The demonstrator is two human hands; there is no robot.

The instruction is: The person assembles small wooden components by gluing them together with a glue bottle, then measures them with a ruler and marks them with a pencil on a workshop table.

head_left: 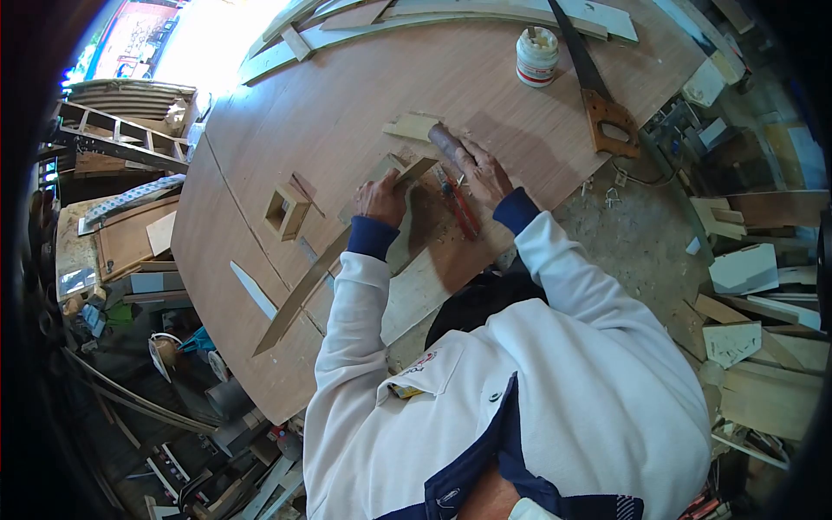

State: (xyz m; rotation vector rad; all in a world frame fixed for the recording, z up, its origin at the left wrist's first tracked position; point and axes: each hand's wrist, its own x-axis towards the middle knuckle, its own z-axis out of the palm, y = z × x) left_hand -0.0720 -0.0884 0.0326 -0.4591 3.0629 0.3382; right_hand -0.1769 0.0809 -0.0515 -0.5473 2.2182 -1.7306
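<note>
My left hand is closed around a long, thin wooden strip, which runs slantwise over the table from lower left to upper right. My right hand grips a brownish-grey roll that looks like rolled sandpaper. Just beyond the roll lies a pale wooden piece. Between and below my hands is a red-handled tool, perhaps pliers; its jaws are hard to make out. Left of my left hand sits a small open wooden box frame.
A handsaw and a white jar stand at the tabletop's right rear. Long boards lie along its far edge. A white pointed strip lies at left. Wood offcuts are piled at right.
</note>
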